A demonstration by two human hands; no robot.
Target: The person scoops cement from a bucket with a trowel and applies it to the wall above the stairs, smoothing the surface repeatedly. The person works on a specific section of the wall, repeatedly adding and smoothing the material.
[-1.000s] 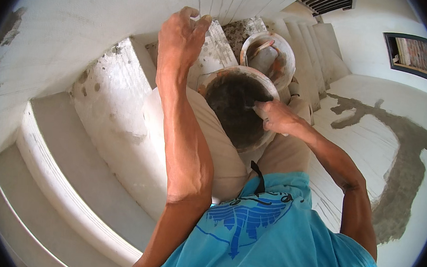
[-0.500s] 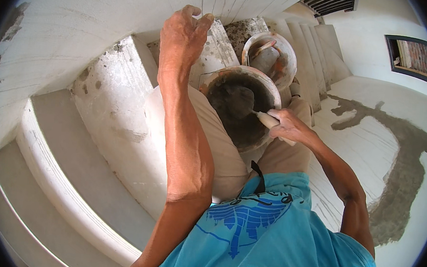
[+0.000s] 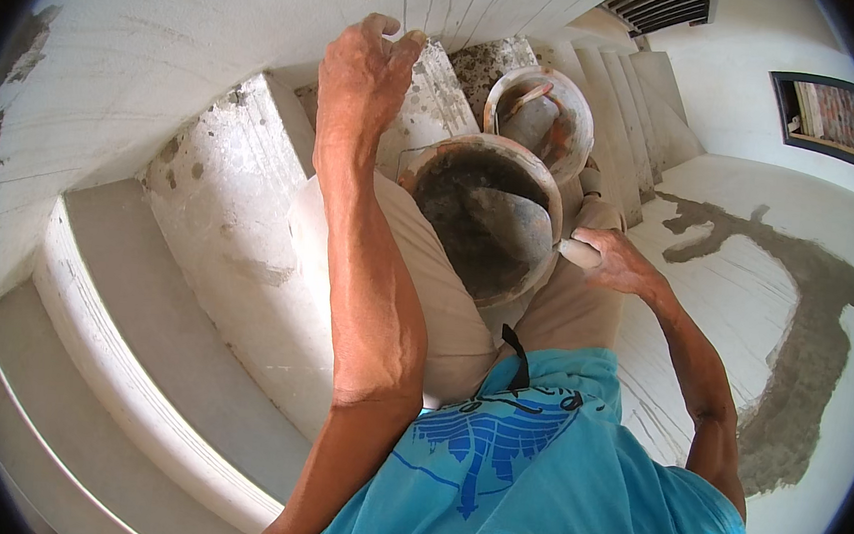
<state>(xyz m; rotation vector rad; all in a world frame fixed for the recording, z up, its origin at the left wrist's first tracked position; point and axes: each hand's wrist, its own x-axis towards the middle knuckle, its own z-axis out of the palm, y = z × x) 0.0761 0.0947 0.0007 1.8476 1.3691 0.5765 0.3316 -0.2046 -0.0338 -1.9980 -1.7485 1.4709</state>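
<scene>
My right hand (image 3: 620, 262) is closed around the pale handle of a trowel (image 3: 515, 230). Its broad grey blade lies over the mouth of a round bucket (image 3: 556, 199), with dark wet mortar (image 3: 469, 240) inside. The bucket stands between my knees. My left hand (image 3: 367, 67) is raised by the white wall (image 3: 214, 39), fingers loosely bent, thumb apart, with nothing visible in it; whether it touches the wall I cannot tell. Just beyond the first bucket is a second one (image 3: 584, 119), holding a grey tool (image 3: 531, 120) with a reddish handle.
Steps (image 3: 182, 318) run down at the left, and more stairs (image 3: 619, 122) rise at the far right. On the right, a white surface (image 3: 715, 300) carries a broad patch of grey mortar (image 3: 807, 347). A dark-framed opening (image 3: 828, 118) is in the far wall.
The trowel has come up out of the mortar and its blade now shows more fully. My right hand has shifted slightly right; my left hand has barely moved.
</scene>
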